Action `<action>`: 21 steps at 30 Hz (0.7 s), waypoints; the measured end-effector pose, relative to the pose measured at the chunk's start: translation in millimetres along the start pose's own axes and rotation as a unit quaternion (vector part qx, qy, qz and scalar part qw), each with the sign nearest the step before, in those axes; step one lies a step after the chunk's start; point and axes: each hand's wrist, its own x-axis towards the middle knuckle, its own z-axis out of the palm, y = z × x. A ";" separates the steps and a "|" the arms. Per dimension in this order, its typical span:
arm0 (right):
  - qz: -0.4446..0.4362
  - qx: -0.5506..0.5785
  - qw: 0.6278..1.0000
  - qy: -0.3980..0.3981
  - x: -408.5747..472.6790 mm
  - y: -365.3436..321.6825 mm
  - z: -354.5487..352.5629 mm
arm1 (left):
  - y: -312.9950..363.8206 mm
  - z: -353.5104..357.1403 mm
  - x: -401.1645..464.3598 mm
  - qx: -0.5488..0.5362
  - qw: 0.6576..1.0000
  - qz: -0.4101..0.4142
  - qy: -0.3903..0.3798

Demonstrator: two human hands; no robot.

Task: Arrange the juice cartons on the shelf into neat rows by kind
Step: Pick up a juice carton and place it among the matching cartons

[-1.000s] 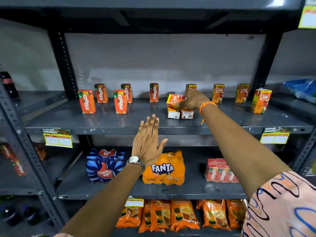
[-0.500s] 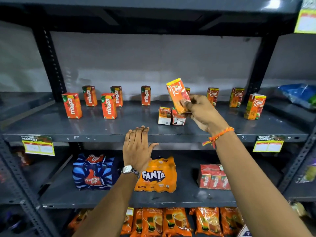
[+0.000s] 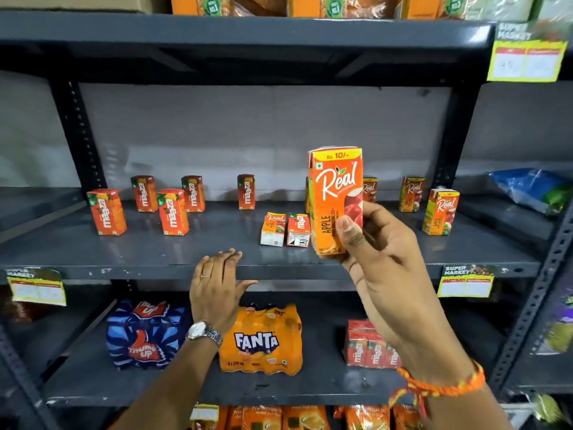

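Note:
My right hand (image 3: 379,259) holds an orange Real apple carton (image 3: 333,193) upright in front of the grey shelf (image 3: 155,252), label facing me. My left hand (image 3: 217,283) rests flat and open on the shelf's front edge. Several Maaza cartons (image 3: 107,211) stand scattered on the left half. Two cartons lie tipped mid-shelf, a Real carton (image 3: 273,228) beside a Maaza carton (image 3: 298,229). More Real cartons stand on the right, one near the front (image 3: 440,211), others (image 3: 410,193) at the back, partly hidden behind the held carton.
The shelf below carries a Thums Up pack (image 3: 144,335), a Fanta pack (image 3: 260,339) and a wrapped Maaza pack (image 3: 369,344). A blue bag (image 3: 533,187) lies on the neighbouring shelf to the right. Dark uprights (image 3: 77,131) flank the bay. Price tags (image 3: 465,280) hang from the shelf edges.
My right hand lifted a Real carton off the tipped pile mid-shelf and drew it toward me, turning it upright. The left hand settled onto the shelf's front edge.

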 end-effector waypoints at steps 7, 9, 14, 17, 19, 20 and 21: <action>-0.007 0.031 0.999 0.000 -26.2 -6.0 -9.4 | 2.0 -4.1 1.6 0.001 1.000 -0.004 -0.012; -0.006 0.042 0.999 0.002 -23.6 -9.3 -11.0 | 1.4 -4.2 2.1 0.000 1.000 -0.005 -0.010; 0.007 0.084 0.996 -0.017 -12.7 -15.5 -16.5 | 0.0 -3.6 2.5 0.005 1.000 -0.001 -0.015; 0.017 0.101 0.994 -0.025 -2.1 -14.3 -25.0 | -0.9 -2.8 1.4 0.004 1.000 -0.001 -0.011; 0.003 0.044 0.999 0.017 13.0 -9.3 -36.4 | -0.8 -2.9 0.4 -0.001 1.000 -0.002 -0.006; -0.013 -0.016 0.999 0.047 23.4 -5.7 -43.8 | -1.1 -3.0 0.2 -0.002 1.000 0.000 -0.005; -0.027 -0.078 0.994 0.074 35.0 -1.3 -52.3 | -1.1 -3.3 0.0 -0.004 1.000 0.002 -0.006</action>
